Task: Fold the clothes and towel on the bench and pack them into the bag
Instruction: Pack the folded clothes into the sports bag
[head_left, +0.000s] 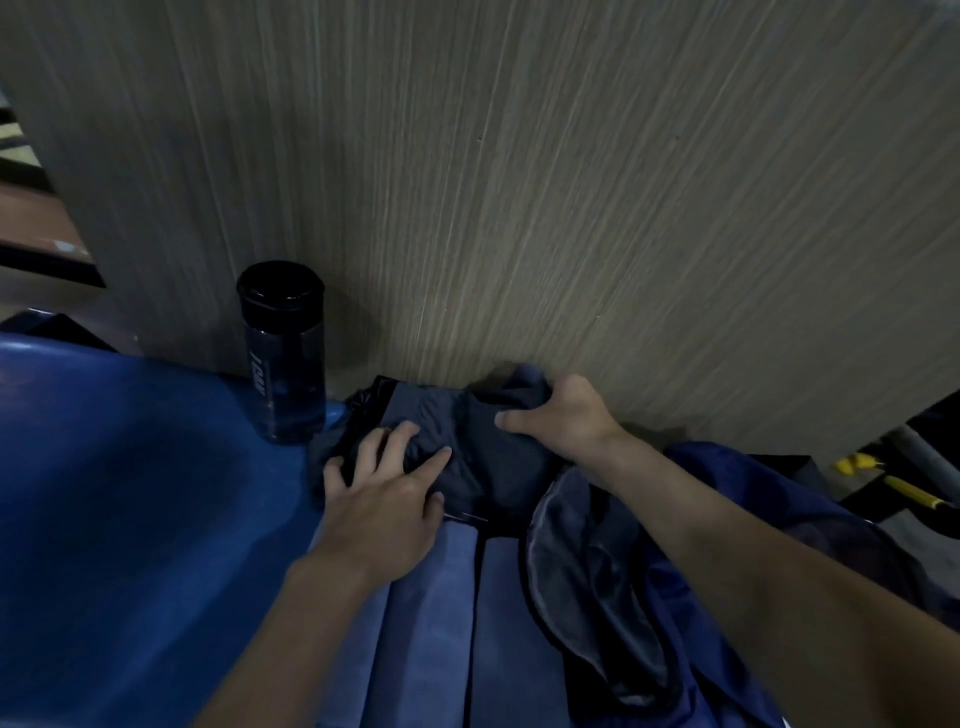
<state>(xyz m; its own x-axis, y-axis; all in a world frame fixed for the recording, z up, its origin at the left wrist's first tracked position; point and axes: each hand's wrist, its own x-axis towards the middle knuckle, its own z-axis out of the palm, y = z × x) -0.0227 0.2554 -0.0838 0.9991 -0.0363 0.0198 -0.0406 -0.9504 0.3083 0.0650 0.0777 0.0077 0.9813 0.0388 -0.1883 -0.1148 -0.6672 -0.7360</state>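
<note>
Now your left hand (384, 499) presses flat, fingers spread, on dark garment (467, 441), on bench (130, 493) just right of bottle (283, 353); your right hand (556, 415) clutches its far edge. Cloth likely soft, light, floppy: hold by corners. Open bag (597, 597) further right of bottle.

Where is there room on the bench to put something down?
The wide bare stretch of bench, left of the bottle and the left hand, is free. By the wall it is crowded: the left hand presses and the right hand grips the dark garment, with the towel in front and the bag to the right.
</note>
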